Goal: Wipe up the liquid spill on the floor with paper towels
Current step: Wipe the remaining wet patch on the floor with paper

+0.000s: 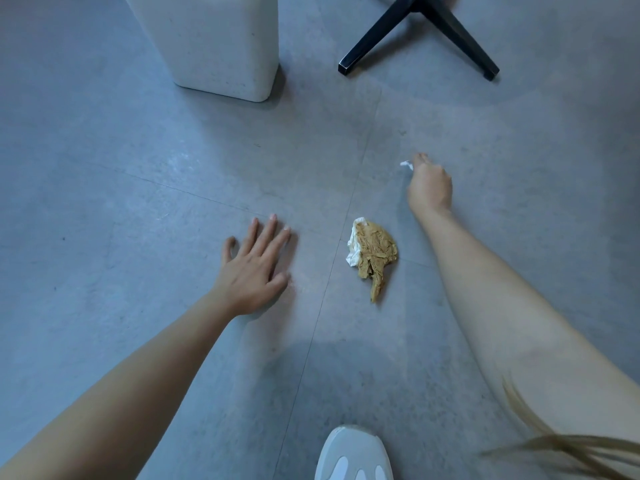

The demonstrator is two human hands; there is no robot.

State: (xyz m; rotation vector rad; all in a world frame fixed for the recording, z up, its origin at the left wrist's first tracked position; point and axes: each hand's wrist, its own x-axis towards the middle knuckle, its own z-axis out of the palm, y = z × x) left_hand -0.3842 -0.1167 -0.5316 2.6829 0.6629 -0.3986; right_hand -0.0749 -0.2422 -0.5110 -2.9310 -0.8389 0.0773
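Paper towel (374, 254), crumpled and soaked brown over most of its surface with a white edge on its left side, lies on the grey floor (104, 168) near the middle of the scene, between the two arms and touching neither hand. To its left, the left hand (254, 265) lies palm down on the floor with its fingers straight and spread, holding nothing. Farther away and to the right, the right hand (429, 183) has its fingers curled and pinches a small white scrap of paper (407, 165) at its fingertips; whether the scrap touches the floor I cannot tell. A white speckled bin (211, 43) stands at the far left, and black chair legs (419, 32) at the far right. A pale shoe (353, 455) shows at the near edge.
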